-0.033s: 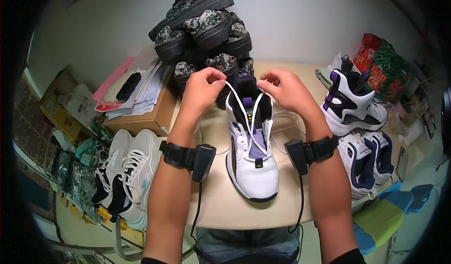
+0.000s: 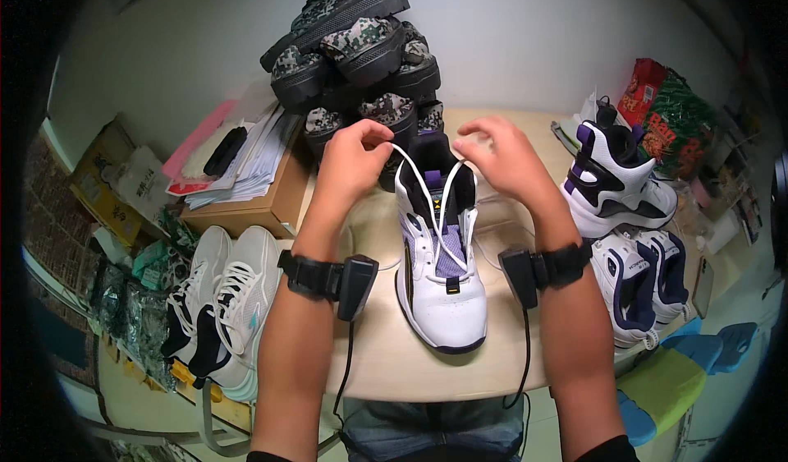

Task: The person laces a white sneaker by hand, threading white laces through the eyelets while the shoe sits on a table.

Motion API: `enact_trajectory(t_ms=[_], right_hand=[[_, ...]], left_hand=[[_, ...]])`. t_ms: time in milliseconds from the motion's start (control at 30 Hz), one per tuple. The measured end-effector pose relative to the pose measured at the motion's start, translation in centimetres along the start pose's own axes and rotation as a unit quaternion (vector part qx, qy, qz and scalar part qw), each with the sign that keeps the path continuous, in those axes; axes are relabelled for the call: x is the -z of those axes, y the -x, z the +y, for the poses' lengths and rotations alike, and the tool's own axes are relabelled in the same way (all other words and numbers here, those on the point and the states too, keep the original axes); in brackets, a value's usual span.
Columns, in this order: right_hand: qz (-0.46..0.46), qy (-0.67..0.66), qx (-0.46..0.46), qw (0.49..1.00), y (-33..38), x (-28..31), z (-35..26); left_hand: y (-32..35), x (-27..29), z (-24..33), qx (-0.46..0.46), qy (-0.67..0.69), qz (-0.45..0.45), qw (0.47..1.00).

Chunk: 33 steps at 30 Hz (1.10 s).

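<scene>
A white high-top sneaker (image 2: 447, 314) stands upright on the pale wooden table, its toe toward me. It has a purple-grey tongue and black lining. A white shoelace (image 2: 444, 209) runs through its lowest eyelets, and both lengths rise from there. My left hand (image 2: 356, 156) pinches one length between thumb and forefinger, to the left of the shoe's collar. On the other side, my right hand (image 2: 501, 154) has thumb and fingers closed on the second length. Loose lace curves lie on the table beside the shoe. The lace tips are hard to make out.
Camouflage shoes (image 2: 361, 47) are piled at the back. A cardboard box (image 2: 254, 207) bearing papers stands left. Grey-white sneakers (image 2: 238, 298) sit nearer on the left. A matching high-top (image 2: 611, 187) and navy-trimmed sneakers (image 2: 628, 281) stand right, beside a phone (image 2: 703, 288). Black cables hang from my wrist straps.
My right hand's thumb and fingertips have shifted very slightly to the right. The shoe and my left hand look the same.
</scene>
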State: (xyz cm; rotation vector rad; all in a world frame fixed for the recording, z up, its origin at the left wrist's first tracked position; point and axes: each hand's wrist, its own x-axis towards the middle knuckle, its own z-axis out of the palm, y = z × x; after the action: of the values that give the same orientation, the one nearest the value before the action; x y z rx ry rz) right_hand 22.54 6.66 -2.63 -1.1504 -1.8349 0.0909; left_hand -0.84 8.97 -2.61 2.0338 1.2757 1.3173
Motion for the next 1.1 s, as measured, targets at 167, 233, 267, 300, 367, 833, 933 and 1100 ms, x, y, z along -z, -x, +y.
enact_trajectory(t_ms=[167,233,267,300,367,833,933,1100], right_hand=[[-0.007,-0.099,-0.047,0.994,3.3,2.5,-4.1],[-0.178,-0.132,-0.073,0.972,5.2,3.8,-5.8],[-0.245,-0.139,-0.051,0.958,6.2,3.9,-5.7],[-0.296,-0.108,-0.03,0.949,6.8,4.1,-5.7],[-0.374,-0.013,-0.009,0.927,7.7,4.4,-6.2],[-0.361,-0.13,0.013,0.923,8.2,4.0,-6.1],[-0.363,-0.145,0.005,0.921,8.3,4.6,-5.9],[-0.306,-0.193,0.088,0.928,7.8,5.7,-5.5]], left_hand=[[3.2,1.8,1.3,-0.028,-0.027,-0.03,0.999],[5.0,2.0,1.9,0.033,0.079,-0.121,0.989],[5.4,1.8,2.5,0.061,0.076,-0.169,0.981],[5.5,1.3,2.2,0.047,0.054,-0.19,0.979],[6.0,0.1,2.4,0.041,0.053,-0.183,0.981],[6.4,0.3,0.8,0.0,-0.001,-0.056,0.998],[6.4,0.3,0.8,-0.017,-0.021,-0.042,0.999],[6.2,0.1,0.7,-0.025,-0.02,-0.039,0.999]])
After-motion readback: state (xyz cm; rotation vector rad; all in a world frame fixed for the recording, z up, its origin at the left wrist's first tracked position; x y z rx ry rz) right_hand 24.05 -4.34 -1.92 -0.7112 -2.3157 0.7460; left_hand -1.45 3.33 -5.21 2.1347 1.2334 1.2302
